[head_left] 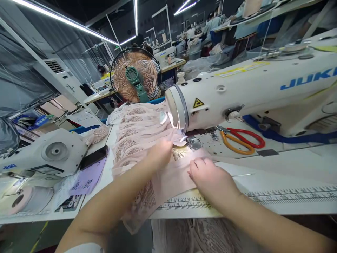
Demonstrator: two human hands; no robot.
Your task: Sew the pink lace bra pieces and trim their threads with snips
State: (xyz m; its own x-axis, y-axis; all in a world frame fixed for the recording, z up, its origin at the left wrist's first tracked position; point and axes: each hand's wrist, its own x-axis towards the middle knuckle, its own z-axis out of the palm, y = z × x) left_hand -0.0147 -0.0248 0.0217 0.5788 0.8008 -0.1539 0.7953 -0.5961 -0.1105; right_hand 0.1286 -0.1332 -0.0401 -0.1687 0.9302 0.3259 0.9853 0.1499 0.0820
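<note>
Sheer pale-pink lace fabric [171, 177] lies under the sewing machine [210, 102] and hangs over the table's front edge. My left hand [160, 153] is closed on this fabric just left of the needle area; it is slightly blurred and its fingertips are partly hidden. To the right and nearer to me, my right hand [207, 172] has its fingers curled and pressed together on a plain strip of the fabric. The presser foot [193, 142] sits between and beyond both hands. More gathered lace [134, 130] is heaped behind my left hand.
Scissors with red and orange handles [243, 140] lie on the machine bed. A printed ruler [289, 196] runs along the front edge. A phone [94, 157] and purple paper [89, 177] lie at left beside a second machine [52, 151]. Behind stands a fan [135, 75].
</note>
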